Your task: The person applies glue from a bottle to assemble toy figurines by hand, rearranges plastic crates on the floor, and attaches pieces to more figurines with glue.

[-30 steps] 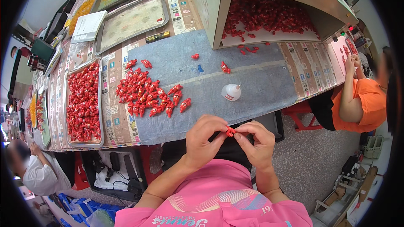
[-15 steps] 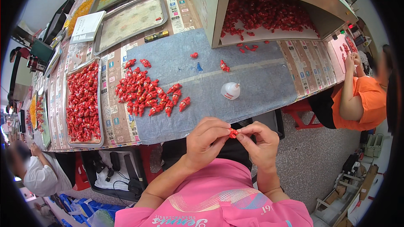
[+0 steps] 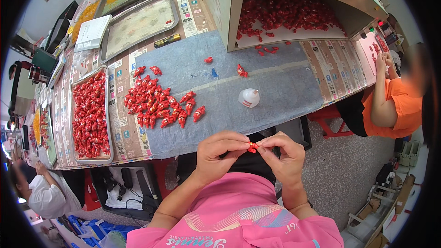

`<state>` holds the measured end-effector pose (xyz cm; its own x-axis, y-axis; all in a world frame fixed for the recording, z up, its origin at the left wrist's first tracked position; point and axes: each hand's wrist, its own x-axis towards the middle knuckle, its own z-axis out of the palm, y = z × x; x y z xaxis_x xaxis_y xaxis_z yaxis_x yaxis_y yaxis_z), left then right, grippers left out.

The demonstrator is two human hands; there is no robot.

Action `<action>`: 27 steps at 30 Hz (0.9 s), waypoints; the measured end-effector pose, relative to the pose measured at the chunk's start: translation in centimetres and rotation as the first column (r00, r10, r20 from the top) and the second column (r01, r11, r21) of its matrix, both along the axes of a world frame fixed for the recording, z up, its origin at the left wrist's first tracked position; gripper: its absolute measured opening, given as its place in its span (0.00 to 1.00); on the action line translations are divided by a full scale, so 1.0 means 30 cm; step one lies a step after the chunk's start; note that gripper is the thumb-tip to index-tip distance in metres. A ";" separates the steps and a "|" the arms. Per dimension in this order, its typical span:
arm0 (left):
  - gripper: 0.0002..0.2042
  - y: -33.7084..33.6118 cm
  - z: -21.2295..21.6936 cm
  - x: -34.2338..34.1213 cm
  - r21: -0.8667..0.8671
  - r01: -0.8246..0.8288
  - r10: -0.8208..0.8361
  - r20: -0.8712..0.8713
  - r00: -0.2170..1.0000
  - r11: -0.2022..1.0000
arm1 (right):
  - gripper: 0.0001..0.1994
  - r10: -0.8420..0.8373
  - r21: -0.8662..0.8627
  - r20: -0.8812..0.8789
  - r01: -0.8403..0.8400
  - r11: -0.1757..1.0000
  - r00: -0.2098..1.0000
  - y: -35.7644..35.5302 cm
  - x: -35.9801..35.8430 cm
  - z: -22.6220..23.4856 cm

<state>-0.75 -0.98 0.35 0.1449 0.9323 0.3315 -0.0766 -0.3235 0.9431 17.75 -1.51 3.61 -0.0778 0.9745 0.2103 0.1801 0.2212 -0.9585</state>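
Note:
Between my two hands, just off the table's near edge, is a small red figurine (image 3: 252, 147) with bits of yellow or gold. My left hand (image 3: 219, 155) pinches it from the left with thumb and fingers. From the other side, the fingertips of my right hand (image 3: 283, 156) also press on it. Fingers hide part of the piece. On the blue cloth (image 3: 280, 87) ahead stands a small white squeeze bottle (image 3: 249, 97) with a narrow tip. A pile of similar red figurines (image 3: 156, 101) lies left of it, and a single figurine (image 3: 242, 70) lies beyond the bottle.
A metal tray (image 3: 109, 133) full of red figurines stands at the left. Behind it are another metal tray (image 3: 138, 30), a white notebook (image 3: 92, 32) and a dark cylinder (image 3: 167, 41). An open-fronted box (image 3: 223, 23) holds many red pieces. Co-workers sit at both sides.
My hands stay together on the figurine, which has turned slightly between the fingertips. The whole view has shifted a little. A person's arm now shows at the far top left.

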 end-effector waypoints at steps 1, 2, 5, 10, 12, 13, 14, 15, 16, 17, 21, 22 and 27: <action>0.11 0.000 -0.005 0.001 0.020 -0.002 0.001 0.015 1.000 1.000 | 0.07 -0.002 0.000 0.000 0.002 1.000 1.000 -0.001 -0.002 0.001; 0.10 0.000 -0.008 0.002 0.040 -0.004 0.002 0.030 1.000 0.999 | 0.07 -0.001 0.025 0.028 0.000 1.000 1.000 -0.001 -0.003 0.004; 0.10 -0.002 -0.005 0.008 0.062 -0.015 0.013 0.039 0.999 0.998 | 0.07 -0.005 0.055 0.050 0.003 0.998 0.999 -0.002 -0.003 0.003; 0.09 -0.006 -0.020 0.007 0.103 -0.028 0.023 0.047 0.999 0.994 | 0.07 -0.013 0.082 0.076 0.007 0.997 0.997 -0.007 -0.010 0.010; 0.09 -0.007 -0.020 0.007 0.114 -0.026 0.021 0.043 0.999 0.993 | 0.07 -0.016 0.120 0.120 0.002 0.993 0.993 -0.010 -0.010 0.009; 0.09 -0.007 -0.018 0.008 0.118 -0.024 0.019 0.042 0.999 0.993 | 0.07 -0.018 0.120 0.120 0.003 0.993 0.993 -0.011 -0.010 0.009; 0.09 -0.008 -0.017 0.008 0.122 -0.022 0.017 0.041 0.999 0.992 | 0.08 -0.022 0.123 0.112 0.008 0.992 0.993 -0.012 -0.011 0.007; 0.09 -0.007 -0.016 0.008 0.122 -0.021 0.016 0.040 0.999 0.992 | 0.08 -0.026 0.126 0.104 0.013 0.992 0.994 -0.013 -0.012 0.006; 0.09 -0.007 -0.016 0.006 0.130 -0.024 0.021 0.029 0.999 0.991 | 0.08 -0.027 0.126 0.104 0.014 0.992 0.994 -0.014 -0.013 0.005; 0.09 -0.007 -0.016 0.006 0.137 -0.027 0.025 0.017 1.000 0.990 | 0.09 -0.031 0.138 0.112 0.016 0.990 0.993 -0.014 -0.014 0.004; 0.09 -0.006 -0.011 0.005 0.138 -0.024 0.020 0.028 0.999 0.990 | 0.10 -0.008 0.146 0.131 -0.011 0.989 0.991 -0.014 -0.012 0.007; 0.09 -0.006 -0.012 0.005 0.140 -0.023 0.019 0.030 0.999 0.990 | 0.10 -0.009 0.146 0.131 -0.010 0.989 0.991 -0.014 -0.013 0.006; 0.09 -0.007 -0.008 0.004 0.149 -0.020 0.017 0.027 1.000 0.989 | 0.09 -0.038 0.149 0.097 0.023 0.989 0.995 -0.019 -0.017 0.002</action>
<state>-0.64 -1.19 0.12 0.1179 0.8744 0.4707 -0.0925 -0.4622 0.8819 17.23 -2.07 3.68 -0.0761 0.9357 0.3444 0.2814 0.3515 -0.8929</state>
